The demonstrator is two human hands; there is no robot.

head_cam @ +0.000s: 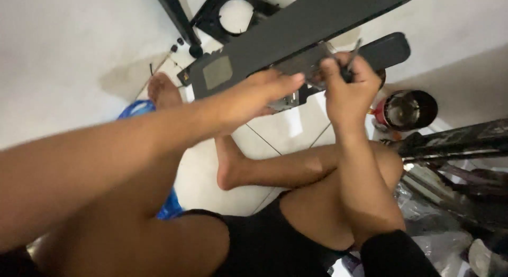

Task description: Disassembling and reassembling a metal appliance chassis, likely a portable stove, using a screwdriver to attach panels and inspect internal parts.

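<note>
- Left hand (259, 94) lies flat, fingers released, steadying the long dark grey panel (296, 31)
- Right hand (346, 84) clenches a thin metal tool (353, 48), tip at the panel's underside

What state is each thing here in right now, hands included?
Left hand: flat, resting on the panel, not gripping.
Right hand: closed around a screwdriver.
Screwdriver: held tilted, tip at the panel.
Long dark panel: lying tilted over the floor, steadied by both hands.
Metal cup: on its side, open mouth showing.
Black frame with round hole: flat on the floor, untouched.
</note>
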